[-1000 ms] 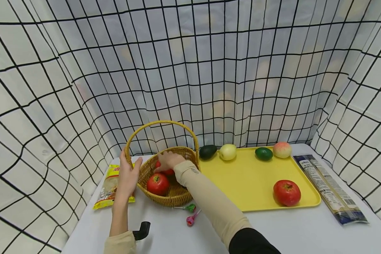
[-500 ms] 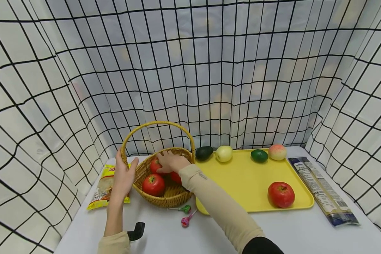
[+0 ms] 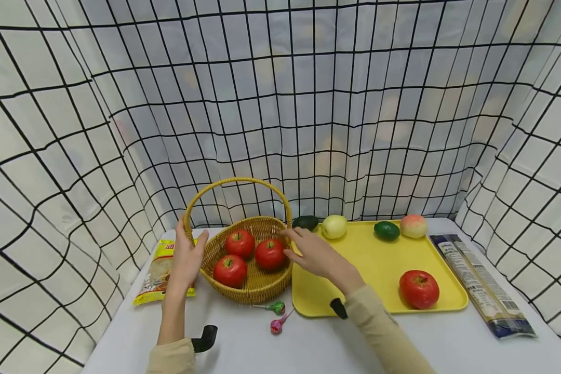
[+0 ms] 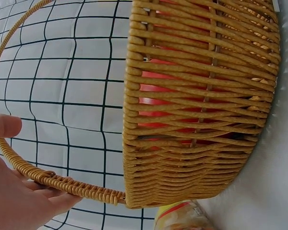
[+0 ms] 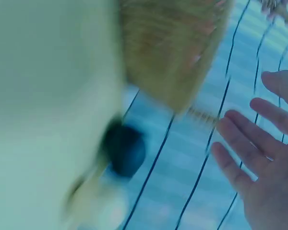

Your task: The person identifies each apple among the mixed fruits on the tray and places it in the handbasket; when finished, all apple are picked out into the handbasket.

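Note:
A wicker basket [image 3: 257, 295] with a tall arched handle stands left of the middle of the table. Three round red fruits with short stems lie inside it, one at the left front [image 3: 230, 270], one at the back [image 3: 240, 243] and one at the right [image 3: 269, 254]. My left hand [image 3: 189, 257] is at the left foot of the handle, its straight fingers behind the cane and its thumb spread apart, as the left wrist view shows too. Over the basket's right rim is my right hand [image 3: 315, 253], fingers extended and holding nothing; its palm and fingers [image 5: 245, 139] show in the right wrist view.
A yellow tray [image 3: 355, 270] bears a larger red fruit [image 3: 418, 289], a dark green avocado-shaped fruit [image 3: 386, 231], a pale green fruit [image 3: 334, 227] and a peach [image 3: 413, 226]. Two lollipops [image 3: 277, 326] lie before the basket. Packets lie left [image 3: 161, 270] and right [image 3: 486, 288].
My right hand has drawn back from inside the basket toward its right rim, uncovering the red fruits. The left hand has stayed at the handle.

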A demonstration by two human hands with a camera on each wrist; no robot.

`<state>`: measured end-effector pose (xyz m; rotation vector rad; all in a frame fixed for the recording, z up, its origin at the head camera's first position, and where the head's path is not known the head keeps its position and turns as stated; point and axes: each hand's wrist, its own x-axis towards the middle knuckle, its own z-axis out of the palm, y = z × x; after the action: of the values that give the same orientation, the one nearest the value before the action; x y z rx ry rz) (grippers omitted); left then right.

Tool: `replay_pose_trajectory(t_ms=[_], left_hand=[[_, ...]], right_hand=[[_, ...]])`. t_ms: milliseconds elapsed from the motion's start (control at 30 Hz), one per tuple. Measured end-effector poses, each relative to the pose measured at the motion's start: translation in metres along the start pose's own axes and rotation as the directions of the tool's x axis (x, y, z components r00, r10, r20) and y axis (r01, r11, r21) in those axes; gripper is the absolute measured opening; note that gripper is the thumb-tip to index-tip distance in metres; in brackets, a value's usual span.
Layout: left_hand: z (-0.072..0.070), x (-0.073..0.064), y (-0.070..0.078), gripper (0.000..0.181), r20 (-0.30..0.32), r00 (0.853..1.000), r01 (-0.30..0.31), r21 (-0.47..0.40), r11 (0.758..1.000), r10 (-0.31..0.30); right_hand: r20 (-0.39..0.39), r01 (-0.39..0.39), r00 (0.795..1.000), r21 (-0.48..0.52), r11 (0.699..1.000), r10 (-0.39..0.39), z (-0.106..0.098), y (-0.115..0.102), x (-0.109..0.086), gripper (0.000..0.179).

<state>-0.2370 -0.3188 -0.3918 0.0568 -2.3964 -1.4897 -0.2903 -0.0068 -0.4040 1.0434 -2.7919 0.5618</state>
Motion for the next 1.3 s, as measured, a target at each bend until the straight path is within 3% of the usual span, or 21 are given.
replay_pose_trajectory(t_ms=[133, 300, 400, 533, 667, 833, 1167, 1300], left_hand=[[-0.008, -0.009, -0.004, 0.085, -0.011, 1.0, 0.018, 0.025, 1.0, -0.018], [-0.013, -0.009, -0.01, 0.085, -0.019, 1.0, -0.004, 0.039, 0.999, 0.005], [-0.012, -0.007, -0.012, 0.086, -0.012, 1.0, -0.021, 0.023, 1.0, 0.021], [-0.008, -0.007, -0.014, 0.085, -0.001, 1.0, -0.01, 0.008, 1.0, 0.01], [-0.007, -0.009, -0.014, 0.085, -0.009, 1.0, -0.005, 0.009, 1.0, 0.005], [-0.006, -0.007, -0.009, 0.085, -0.016, 1.0, -0.022, 0.004, 1.0, 0.022], [-0.001, -0.003, -0.002, 0.085, -0.007, 1.0, -0.022, 0.008, 1.0, 0.022], [0.002, 0.0, -0.004, 0.086, 0.004, 1.0, -0.023, 0.008, 1.0, 0.023]], right_hand=[[-0.085, -0.073, 0.994, -0.003, 0.997, 0.073, 0.002, 0.037, -0.058, 0.05], [-0.118, -0.196, 0.975, -0.064, 0.978, 0.188, -0.011, 0.087, -0.1, 0.046], [-0.082, -0.301, 0.952, -0.087, 0.95, 0.294, -0.027, 0.113, -0.119, 0.047], [0.055, -0.45, 0.888, -0.096, 0.888, 0.456, -0.045, 0.134, -0.142, 0.06], [0.199, -0.529, 0.819, -0.099, 0.843, 0.538, -0.053, 0.143, -0.154, 0.078], [0.29, -0.577, 0.767, -0.079, 0.813, 0.573, -0.057, 0.145, -0.155, 0.092], [0.335, -0.601, 0.737, -0.075, 0.796, 0.588, -0.062, 0.143, -0.164, 0.087], [0.379, -0.623, 0.705, -0.074, 0.779, 0.6, -0.066, 0.143, -0.167, 0.075]])
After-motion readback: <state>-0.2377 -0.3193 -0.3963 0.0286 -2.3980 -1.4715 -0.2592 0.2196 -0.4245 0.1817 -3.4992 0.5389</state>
